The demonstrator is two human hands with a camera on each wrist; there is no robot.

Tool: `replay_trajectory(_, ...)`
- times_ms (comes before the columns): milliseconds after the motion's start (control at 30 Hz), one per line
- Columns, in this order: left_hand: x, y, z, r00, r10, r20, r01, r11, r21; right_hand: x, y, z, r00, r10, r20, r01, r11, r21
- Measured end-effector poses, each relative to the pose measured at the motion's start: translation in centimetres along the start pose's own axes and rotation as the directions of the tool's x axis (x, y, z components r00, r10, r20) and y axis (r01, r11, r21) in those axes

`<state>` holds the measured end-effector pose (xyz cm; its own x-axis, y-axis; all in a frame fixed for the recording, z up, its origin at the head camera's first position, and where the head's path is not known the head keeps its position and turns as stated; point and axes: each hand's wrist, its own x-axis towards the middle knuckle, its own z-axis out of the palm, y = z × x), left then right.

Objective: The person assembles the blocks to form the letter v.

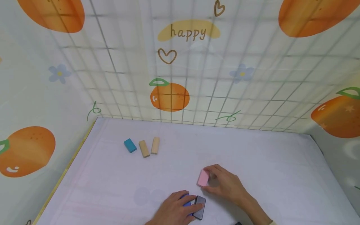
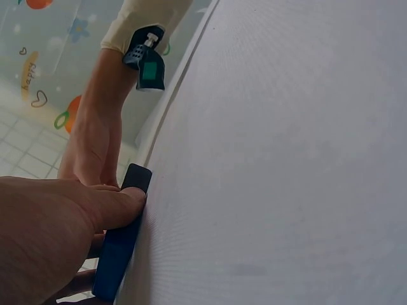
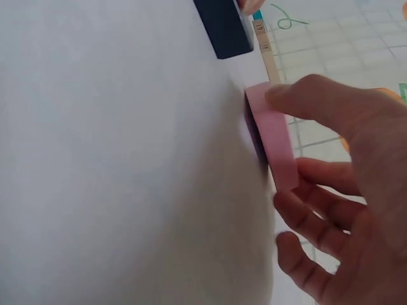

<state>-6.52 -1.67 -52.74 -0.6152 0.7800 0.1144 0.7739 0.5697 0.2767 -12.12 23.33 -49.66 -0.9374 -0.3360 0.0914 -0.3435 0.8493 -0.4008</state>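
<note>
In the head view my right hand (image 1: 226,186) pinches a pink block (image 1: 203,178) between thumb and fingers. The right wrist view shows the pink block (image 3: 275,140) tilted close to the white surface, thumb at one end and a finger at the other. My left hand (image 1: 175,209) lies over a blue block (image 1: 186,200), thumb and fingers around it, with fingertips also on a black block (image 1: 200,209) beside it. From the left wrist the blue block (image 2: 117,257) shows between thumb and fingers; the hand covers part of it.
Farther back on the white table (image 1: 253,156) lie a teal block (image 1: 130,145) and two wooden blocks, one tan (image 1: 144,149), one paler (image 1: 155,145). A dark object (image 1: 238,223) peeks in at the bottom edge. Printed cloth walls (image 1: 197,68) enclose the table's back and sides.
</note>
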Motion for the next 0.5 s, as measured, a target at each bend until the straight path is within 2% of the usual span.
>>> replay_trajectory(100,0.0,0.05,-0.15,1.0,0.001,0.008,-0.001,1.0,0.0,0.0,0.18,-0.07,0.999,-0.015,0.044,0.014,0.999,0.038)
replay_trajectory(300,0.04,0.08,-0.42,0.999,-0.008,0.045,0.009,1.0,-0.014,-0.29,0.35,0.04,0.991,-0.114,0.07,0.102,0.983,0.155)
replay_trajectory(400,0.04,0.05,-0.35,0.999,-0.004,0.034,0.005,1.0,-0.008,-0.49,0.33,0.16,0.987,-0.144,0.069,0.129,0.972,0.195)
replay_trajectory(500,0.01,0.03,-0.29,1.0,0.003,0.016,-0.003,1.0,-0.002,-0.74,0.19,0.19,0.986,-0.15,0.067,0.136,0.974,0.179)
